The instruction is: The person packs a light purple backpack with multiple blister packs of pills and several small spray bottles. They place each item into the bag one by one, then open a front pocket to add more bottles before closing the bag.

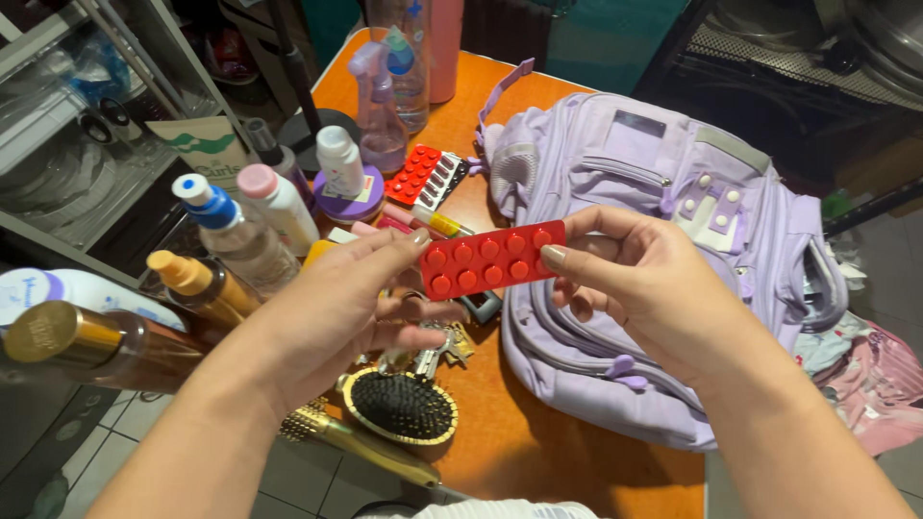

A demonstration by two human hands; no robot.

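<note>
Here, a red blister pack (491,259) of round pills is held level above the orange tabletop (524,447), each end pinched so its face tilts toward the camera. Left hand (351,303) grips the left end between thumb and fingers; right hand (639,284) pinches the right end. Beneath: a lilac backpack (663,192), a second blister pack (423,176), a hairbrush (399,408), bottles crowded at the left edge.

Bare orange tabletop (538,452) by the hairbrush (401,407) — bottles (240,231) left, lilac backpack (635,192) right.
</note>
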